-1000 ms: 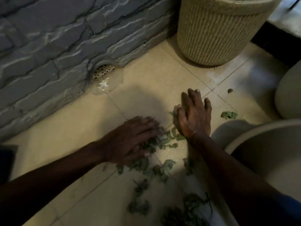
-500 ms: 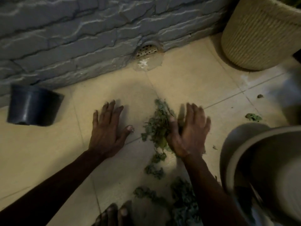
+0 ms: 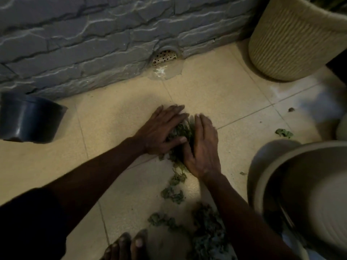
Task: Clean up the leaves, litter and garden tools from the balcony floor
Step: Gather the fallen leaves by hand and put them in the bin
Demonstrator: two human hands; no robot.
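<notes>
Rough grey stone-look wall (image 3: 75,44), matt speckled beige floor tiles (image 3: 216,94), ribbed woven-look planter (image 3: 293,44), glossy dark plastic pot (image 3: 30,121)

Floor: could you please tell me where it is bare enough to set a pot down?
Bare tiles lie between the black pot and the left hand, and between the drain and the planter. It is crowded where leaves trail from the right hand down beside the bowl.

leaf pile (image 3: 180,131) half hidden, basin (image 3: 293,152) blurred (cut off right)
</notes>
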